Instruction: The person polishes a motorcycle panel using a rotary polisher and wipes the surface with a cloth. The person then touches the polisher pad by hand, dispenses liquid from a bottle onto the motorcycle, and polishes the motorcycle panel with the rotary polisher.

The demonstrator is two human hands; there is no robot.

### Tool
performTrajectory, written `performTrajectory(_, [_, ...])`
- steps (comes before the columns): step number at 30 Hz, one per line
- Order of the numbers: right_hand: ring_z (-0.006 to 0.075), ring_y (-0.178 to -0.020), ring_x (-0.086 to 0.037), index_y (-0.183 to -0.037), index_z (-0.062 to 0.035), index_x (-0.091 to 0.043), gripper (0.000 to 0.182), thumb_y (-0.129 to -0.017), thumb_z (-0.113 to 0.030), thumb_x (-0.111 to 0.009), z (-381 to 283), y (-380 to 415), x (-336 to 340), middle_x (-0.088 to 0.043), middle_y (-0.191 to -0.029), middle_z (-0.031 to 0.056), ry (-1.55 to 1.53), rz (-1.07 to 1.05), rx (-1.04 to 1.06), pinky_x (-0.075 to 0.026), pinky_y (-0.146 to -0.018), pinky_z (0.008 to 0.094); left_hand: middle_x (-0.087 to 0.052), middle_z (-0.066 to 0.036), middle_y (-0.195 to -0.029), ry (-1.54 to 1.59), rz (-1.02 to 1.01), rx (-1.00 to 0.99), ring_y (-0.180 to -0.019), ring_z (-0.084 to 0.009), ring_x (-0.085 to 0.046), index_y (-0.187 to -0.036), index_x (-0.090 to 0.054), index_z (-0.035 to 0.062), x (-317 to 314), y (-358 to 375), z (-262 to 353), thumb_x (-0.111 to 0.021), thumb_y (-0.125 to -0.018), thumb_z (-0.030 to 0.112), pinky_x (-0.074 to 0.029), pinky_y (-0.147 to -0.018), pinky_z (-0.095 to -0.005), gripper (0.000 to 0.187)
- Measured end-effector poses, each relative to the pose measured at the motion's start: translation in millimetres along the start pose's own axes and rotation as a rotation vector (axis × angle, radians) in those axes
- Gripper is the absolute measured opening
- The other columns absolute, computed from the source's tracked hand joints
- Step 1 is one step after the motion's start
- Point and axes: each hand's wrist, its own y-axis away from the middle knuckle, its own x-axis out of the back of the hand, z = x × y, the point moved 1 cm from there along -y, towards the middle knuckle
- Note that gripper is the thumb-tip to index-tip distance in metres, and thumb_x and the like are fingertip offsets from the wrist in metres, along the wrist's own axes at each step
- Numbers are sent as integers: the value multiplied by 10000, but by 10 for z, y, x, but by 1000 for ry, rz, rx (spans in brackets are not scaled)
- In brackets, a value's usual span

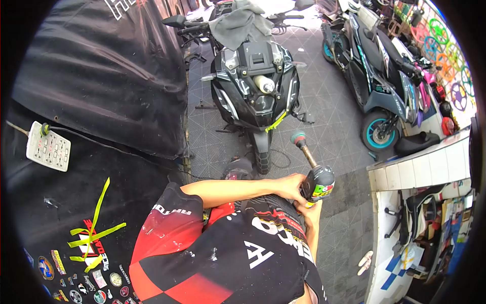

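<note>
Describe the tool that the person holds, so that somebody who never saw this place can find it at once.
Start at the black motorcycle standing in the middle of the tiled floor. Just below and to the right of its front wheel, both hands meet on a power tool: the left hand and the right hand. It alone has a black body with bright stickers, a thin shaft, and a round pad at its tip.

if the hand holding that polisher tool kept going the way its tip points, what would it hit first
Probably the black motorcycle, near its front wheel; the tool in the hand angles up-left toward it, though depth is unclear.
</note>
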Motion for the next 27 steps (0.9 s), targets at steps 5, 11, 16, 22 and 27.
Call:
performTrajectory(5, [159, -903, -697, -1247, -11, -634, 591, -702, 75, -846, -37, -57, 14, -706, -1075, 44, 0, -6, -13, -583, -801, 316, -760, -158, -1151, 38, 8, -31, -1095, -241, -702, -1242, -689, -32, 39, -40, 23, -928, -726, 335, -532, -1003, -388, 676])
performTrajectory(11, [135, -871, -682, -1216, 15, -630, 553, -720, 18, -875, -291, -179, -15, -712, -1061, 69, 29, -28, 153, -575, -754, 307, -734, -153, -1251, 93, 88, -151, -1185, -227, -664, -1310, -666, -29, 187, -133, 133, -932, -778, 290, -482, -1085, -392, 675])
performTrajectory(16, [183, -1137, -658, -1393, 3, -557, 814, -669, 12, -929, -400, -360, 107, -676, -1268, 75, -181, -166, 50, -545, -1001, 364, -747, -104, -1229, 206, 38, -169, -1137, -177, -665, -1272, -684, -25, 424, -353, 490, -945, -781, 244, -497, -1060, -381, 618])
performTrajectory(22, [180, -1127, -671, -1383, 7, -590, 782, -653, 60, -867, -242, -603, -92, -705, -1225, 64, -316, -13, -53, -539, -1004, 351, -690, -84, -1239, 472, -153, -65, -1140, -161, -619, -1388, -554, -32, 629, -652, 237, -928, -824, 385, -506, -1023, -366, 795])
performTrajectory(27, [193, -1154, -645, -1417, 45, -537, 850, -635, 32, -869, -113, -756, -151, -663, -1304, 103, -311, 70, -66, -510, -1034, 366, -638, -95, -1347, 588, -209, -39, -1229, -175, -581, -1504, -469, -14, 785, -748, -110, -889, -878, 244, -458, -1102, -383, 797])
